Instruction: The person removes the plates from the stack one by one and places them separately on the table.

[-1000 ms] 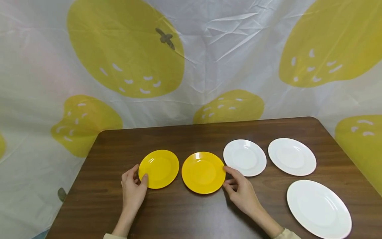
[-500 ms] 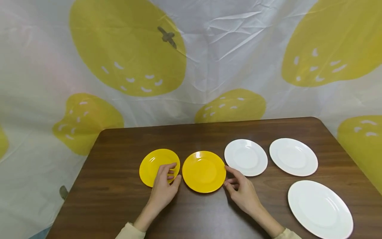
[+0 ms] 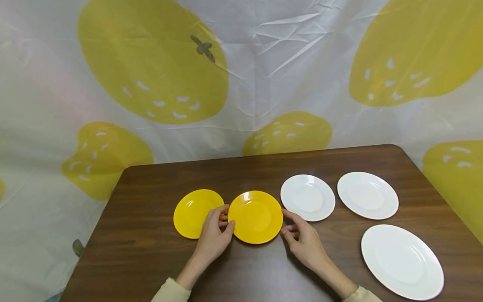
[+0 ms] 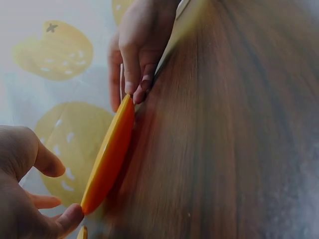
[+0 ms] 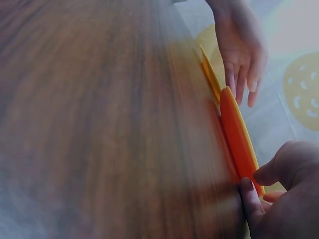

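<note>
Between my two hands is a yellow plate (image 3: 255,217), face up and close over the brown table. My right hand (image 3: 306,239) pinches its right rim; in the right wrist view a finger and the thumb lie on either side of the plate's edge (image 5: 239,139). On the opposite side, my left hand (image 3: 215,235) has its fingertips right at the left rim. In the left wrist view its thumb touches the edge while the other fingers stand spread apart from it. A second yellow plate (image 3: 192,212) lies to the left, its right edge partly behind my left fingers.
Two white plates stand at the back right, a smaller one (image 3: 307,198) and a larger one (image 3: 367,196). The largest white plate (image 3: 402,262) lies nearer on the right. Behind the wooden table (image 3: 143,235) hangs a white cloth (image 3: 264,63) printed with lemons.
My left hand has left the rim of the left yellow plate and moved right across it to the left rim of the other yellow plate. My right hand has kept its hold.
</note>
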Available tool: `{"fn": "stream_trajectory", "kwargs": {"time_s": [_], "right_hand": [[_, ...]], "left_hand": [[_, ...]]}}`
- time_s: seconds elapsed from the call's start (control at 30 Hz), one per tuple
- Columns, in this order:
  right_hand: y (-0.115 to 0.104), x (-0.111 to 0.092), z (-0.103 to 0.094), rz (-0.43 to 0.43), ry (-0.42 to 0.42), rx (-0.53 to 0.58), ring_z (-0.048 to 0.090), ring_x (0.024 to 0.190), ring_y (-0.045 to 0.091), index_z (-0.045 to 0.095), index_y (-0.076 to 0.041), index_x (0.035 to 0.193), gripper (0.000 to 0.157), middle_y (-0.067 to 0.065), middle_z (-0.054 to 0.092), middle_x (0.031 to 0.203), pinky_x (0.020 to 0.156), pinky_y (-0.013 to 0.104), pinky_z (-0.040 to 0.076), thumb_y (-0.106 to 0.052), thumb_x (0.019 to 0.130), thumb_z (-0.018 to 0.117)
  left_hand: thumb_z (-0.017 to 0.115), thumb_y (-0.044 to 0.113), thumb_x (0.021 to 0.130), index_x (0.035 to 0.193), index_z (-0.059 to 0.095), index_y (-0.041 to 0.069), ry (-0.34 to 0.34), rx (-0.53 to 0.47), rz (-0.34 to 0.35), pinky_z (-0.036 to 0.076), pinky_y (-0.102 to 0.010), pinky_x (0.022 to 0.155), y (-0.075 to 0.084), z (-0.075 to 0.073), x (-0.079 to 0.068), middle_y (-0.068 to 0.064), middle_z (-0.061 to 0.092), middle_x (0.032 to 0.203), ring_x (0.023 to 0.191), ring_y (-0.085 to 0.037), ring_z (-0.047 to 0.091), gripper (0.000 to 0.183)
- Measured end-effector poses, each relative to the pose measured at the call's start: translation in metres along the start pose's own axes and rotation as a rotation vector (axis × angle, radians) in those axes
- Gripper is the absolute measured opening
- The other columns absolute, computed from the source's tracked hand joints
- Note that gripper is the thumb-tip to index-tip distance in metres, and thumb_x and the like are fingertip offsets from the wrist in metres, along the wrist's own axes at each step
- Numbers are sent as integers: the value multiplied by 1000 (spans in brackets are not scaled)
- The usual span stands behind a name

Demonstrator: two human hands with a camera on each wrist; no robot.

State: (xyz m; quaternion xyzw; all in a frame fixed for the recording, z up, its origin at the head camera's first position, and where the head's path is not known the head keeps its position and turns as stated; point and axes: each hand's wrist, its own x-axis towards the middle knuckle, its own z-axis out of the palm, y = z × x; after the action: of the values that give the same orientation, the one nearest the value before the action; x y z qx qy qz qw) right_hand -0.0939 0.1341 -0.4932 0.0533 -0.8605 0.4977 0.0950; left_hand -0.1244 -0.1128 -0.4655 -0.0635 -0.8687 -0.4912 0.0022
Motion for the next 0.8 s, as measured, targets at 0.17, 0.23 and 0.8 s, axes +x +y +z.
{"fn": "stream_trajectory", "kwargs": {"time_s": [0.17,0.23,0.8], "right_hand": [[-1,1,1,19,-9,0,70,86,14,61,0,135,49,16,68,129,73,21,59,8,88,70],[-1,2,1,9,-1,1,70,86,14,62,0,134,48,16,69,126,73,21,59,8,87,71],[1,1,2,-61,59,-45,70,82,18,65,0,132,49,13,72,111,69,22,59,10,84,71]], "left_hand": [[67,9,94,137,56,-3,5,4,-19,56,-45,96,2,0,2,-19,61,124,105,-27,60,46],[67,9,94,136,56,-4,8,-27,-36,57,-45,95,3,-1,4,-21,63,125,105,-28,62,45],[64,0,94,134,59,-9,52,-290,-206,58,-42,97,9,-5,11,-29,65,125,113,-38,67,41]]}}
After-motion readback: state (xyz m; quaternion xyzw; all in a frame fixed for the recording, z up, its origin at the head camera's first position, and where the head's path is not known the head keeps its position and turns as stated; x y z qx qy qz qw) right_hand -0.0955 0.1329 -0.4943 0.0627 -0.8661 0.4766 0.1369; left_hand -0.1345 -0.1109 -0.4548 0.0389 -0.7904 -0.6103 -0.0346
